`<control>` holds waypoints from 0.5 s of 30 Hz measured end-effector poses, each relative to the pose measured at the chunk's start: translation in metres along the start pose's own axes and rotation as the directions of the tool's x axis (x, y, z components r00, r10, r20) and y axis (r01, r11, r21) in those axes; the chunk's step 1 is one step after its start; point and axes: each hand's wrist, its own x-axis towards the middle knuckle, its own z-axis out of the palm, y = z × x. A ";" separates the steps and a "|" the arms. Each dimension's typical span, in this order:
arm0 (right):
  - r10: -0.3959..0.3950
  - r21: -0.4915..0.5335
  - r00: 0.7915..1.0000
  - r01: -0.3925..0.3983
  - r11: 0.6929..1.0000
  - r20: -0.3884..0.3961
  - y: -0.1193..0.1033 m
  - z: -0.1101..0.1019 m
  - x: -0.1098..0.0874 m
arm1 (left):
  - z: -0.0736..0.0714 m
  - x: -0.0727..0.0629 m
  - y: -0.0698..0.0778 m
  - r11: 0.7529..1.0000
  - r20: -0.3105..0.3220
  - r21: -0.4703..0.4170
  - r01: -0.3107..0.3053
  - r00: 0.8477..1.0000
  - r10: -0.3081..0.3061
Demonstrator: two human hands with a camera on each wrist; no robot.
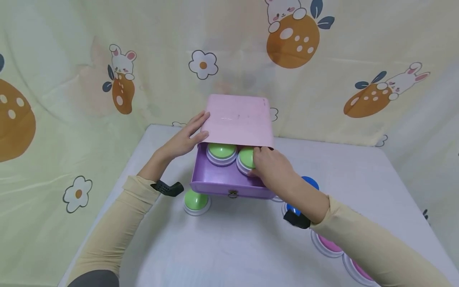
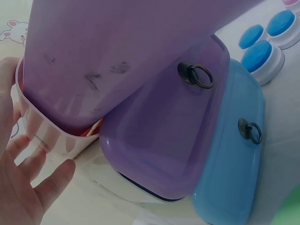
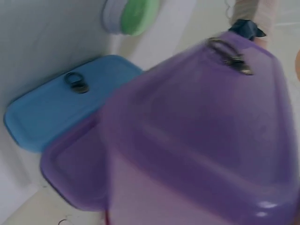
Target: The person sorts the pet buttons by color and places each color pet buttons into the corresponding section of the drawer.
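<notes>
A small chest with a pink top point(image 1: 238, 119) has its upper purple drawer point(image 1: 218, 187) pulled out toward me. Inside lie two push buttons with green domes and white bases, a left one point(image 1: 221, 150) and a right one point(image 1: 246, 157). My right hand point(image 1: 272, 165) reaches into the drawer and grips the right green button, thumb at its base. Against the chest's left side rests my left hand point(image 1: 186, 137), fingers extended; in the left wrist view the hand point(image 2: 28, 178) is spread beside the pink wall. The right wrist view shows the drawer front point(image 3: 201, 108), with the right hand hidden.
Below the open drawer are another purple drawer front point(image 2: 159, 136) and a blue one point(image 2: 234, 150), both with ring pulls. A green button point(image 1: 196, 201) stands on the white table, front left. Blue buttons point(image 1: 310, 182) and pink buttons point(image 1: 328, 243) stand at right, partly behind my forearm.
</notes>
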 end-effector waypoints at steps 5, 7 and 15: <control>-0.022 0.003 0.997 0.022 1.000 -0.069 0.005 0.006 0.002 | 0.001 0.000 0.000 1.000 -0.008 0.010 0.010 1.000 -0.010; -0.046 0.006 0.996 0.047 0.999 -0.081 0.009 0.005 0.002 | 0.001 0.001 0.001 1.000 -0.011 0.016 0.011 1.000 -0.011; -0.104 0.074 0.992 0.109 0.991 -0.072 0.010 -0.015 -0.021 | 0.002 0.000 0.002 1.000 -0.005 0.022 0.011 1.000 -0.011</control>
